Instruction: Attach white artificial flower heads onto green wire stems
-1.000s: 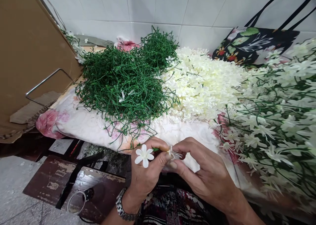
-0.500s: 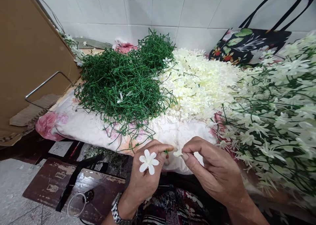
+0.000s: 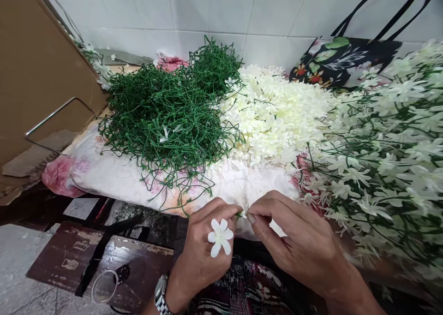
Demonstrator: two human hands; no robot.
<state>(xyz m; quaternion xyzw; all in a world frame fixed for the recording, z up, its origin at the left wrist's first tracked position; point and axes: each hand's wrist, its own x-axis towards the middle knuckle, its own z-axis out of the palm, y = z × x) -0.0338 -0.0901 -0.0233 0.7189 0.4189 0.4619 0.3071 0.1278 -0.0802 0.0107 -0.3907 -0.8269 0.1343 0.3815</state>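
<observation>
My left hand (image 3: 207,241) is closed in a pinch on a green plastic stem (image 3: 239,215), whose tip just shows past the thumb and forefinger. A white artificial flower (image 3: 220,237) with several petals lies against the back of that hand, facing up. My right hand (image 3: 294,241) pinches a small white flower piece (image 3: 244,212), mostly hidden by the fingertips, right at the stem's tip. Both hands hover over the front edge of the flowered cloth (image 3: 256,181). Beyond them lie a heap of green stems (image 3: 166,112) and a pile of loose white blossoms (image 3: 277,112).
Stemmed white flowers (image 3: 387,167) are heaped on the right. A black floral bag (image 3: 342,63) leans on the tiled wall (image 3: 224,6). At left stands a cardboard box (image 3: 41,75) near a metal wire handle (image 3: 51,114). A worn brown wooden board (image 3: 138,269) is below.
My hands have come closer together, bringing the white flower piece against the stem tip. The flower at my left hand has shifted right and turned. The view has moved slightly.
</observation>
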